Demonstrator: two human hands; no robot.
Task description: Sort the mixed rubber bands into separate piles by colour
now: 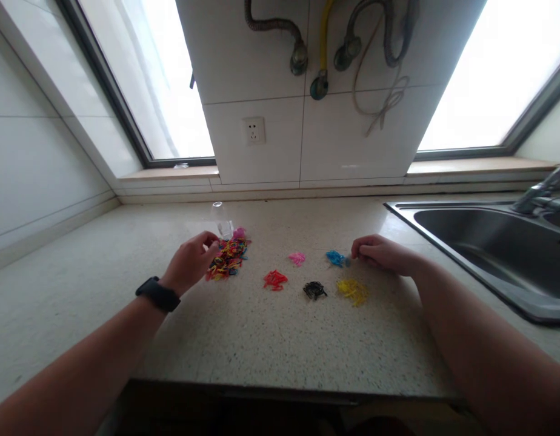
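Note:
A heaped pile of mixed-colour small rubber bands lies on the counter at left of centre. My left hand, with a dark watch on its wrist, reaches the pile's left edge; its thumb and fingers are curled together, and whatever they pinch is too small to make out. Sorted rubber bands lie to the right: red ones, pink ones, black ones, yellow ones and blue ones. Beside the blue heap rests my right hand, fingers bent closed, their contents hidden.
Behind the mixed pile is a clear plastic container. A steel sink with a tap is set in the counter at right. On the back wall are a socket and hoses. The counter's front edge runs below.

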